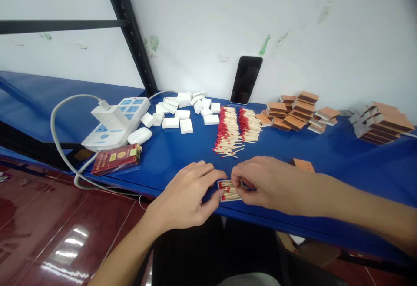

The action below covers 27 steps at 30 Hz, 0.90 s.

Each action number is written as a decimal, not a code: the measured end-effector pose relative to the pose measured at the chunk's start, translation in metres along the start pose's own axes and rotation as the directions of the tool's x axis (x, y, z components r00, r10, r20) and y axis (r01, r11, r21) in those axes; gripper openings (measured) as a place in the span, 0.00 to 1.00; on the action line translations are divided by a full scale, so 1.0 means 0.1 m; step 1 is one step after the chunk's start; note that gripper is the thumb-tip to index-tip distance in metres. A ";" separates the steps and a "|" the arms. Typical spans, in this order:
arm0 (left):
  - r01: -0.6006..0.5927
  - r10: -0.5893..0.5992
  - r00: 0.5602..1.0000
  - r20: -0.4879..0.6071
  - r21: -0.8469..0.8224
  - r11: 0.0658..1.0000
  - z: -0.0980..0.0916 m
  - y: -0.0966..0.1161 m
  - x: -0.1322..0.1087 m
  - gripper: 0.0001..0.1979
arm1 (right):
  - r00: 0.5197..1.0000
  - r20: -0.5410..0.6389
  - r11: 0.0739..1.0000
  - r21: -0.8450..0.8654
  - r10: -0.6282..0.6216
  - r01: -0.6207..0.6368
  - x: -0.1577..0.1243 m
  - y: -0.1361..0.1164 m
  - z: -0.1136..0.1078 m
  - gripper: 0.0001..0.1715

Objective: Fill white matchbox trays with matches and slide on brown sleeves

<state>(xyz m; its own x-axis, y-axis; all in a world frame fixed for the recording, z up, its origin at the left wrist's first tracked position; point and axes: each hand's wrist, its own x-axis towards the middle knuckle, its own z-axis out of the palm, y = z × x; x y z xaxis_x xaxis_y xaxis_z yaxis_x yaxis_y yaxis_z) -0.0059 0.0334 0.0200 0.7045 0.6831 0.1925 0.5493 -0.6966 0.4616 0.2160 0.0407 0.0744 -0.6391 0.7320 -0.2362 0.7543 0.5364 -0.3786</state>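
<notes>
A small white matchbox tray filled with red-headed matches lies near the front edge of the blue table. My left hand grips its left end between thumb and forefinger. At the right end, my right hand curls its thumb and fingers over the tray and the matches' bare ends; its fingertips are partly hidden. Just beyond lie two piles of loose matches, a left pile and a right pile. One orange-brown matchbox sleeve sits behind my right forearm.
Several white trays are scattered at the back left. Orange-brown matchbox sleeves lie at the back right, beside a stack of matchboxes. A phone leans on the wall. A power strip, white mouse and red packet occupy the left.
</notes>
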 end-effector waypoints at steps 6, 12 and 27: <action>-0.003 0.001 0.996 -0.094 -0.023 1.000 0.05 -0.01 -0.02 0.09 | 1.000 0.020 1.000 -0.011 0.001 0.000 -0.02 -0.02 0.00 0.06; -0.096 0.090 0.978 -0.187 -0.021 0.995 0.09 -0.04 -0.03 0.13 | 0.999 0.044 0.997 -0.070 -0.025 0.028 -0.04 0.04 0.02 0.09; -0.156 0.156 0.972 -0.177 0.015 0.988 0.09 -0.07 -0.03 0.04 | 0.999 -0.031 0.999 -0.038 -0.040 0.038 -0.06 0.07 0.05 0.09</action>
<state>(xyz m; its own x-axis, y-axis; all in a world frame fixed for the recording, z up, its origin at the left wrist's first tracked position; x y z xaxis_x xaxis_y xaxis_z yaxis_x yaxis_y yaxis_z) -0.0080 0.0342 0.0086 0.6910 0.5936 0.4124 0.4393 -0.7980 0.4125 0.2242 0.0379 0.0682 -0.6636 0.7227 -0.1934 0.7344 0.5799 -0.3528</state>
